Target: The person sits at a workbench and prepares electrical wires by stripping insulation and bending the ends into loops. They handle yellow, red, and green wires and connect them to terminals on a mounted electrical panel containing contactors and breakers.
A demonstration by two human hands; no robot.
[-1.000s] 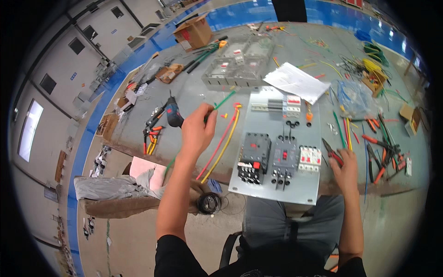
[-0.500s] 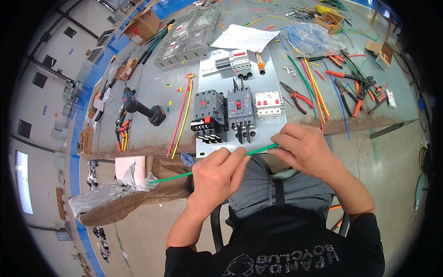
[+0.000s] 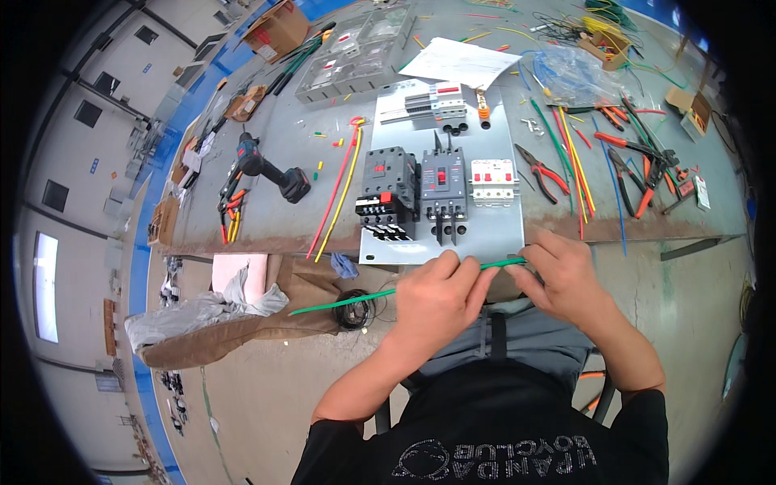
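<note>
left hand (image 3: 440, 295): holding green wire (image 3: 347, 302) | right hand (image 3: 562, 271): pinching its end | both: just nearside of panel (image 3: 497, 233)

The left hand (image 3: 443, 295) is hiding a stretch of the green wire (image 3: 343, 304), and the fingers of the right hand (image 3: 563, 273) are partly covering its right end, leaving the exact tip unclear. White paper (image 3: 461, 61) is concealing the mounting plate's (image 3: 493, 236) upper edge. The upper border is cutting off the cardboard box (image 3: 276, 32); the lower, the black shirt (image 3: 485, 412).
</note>
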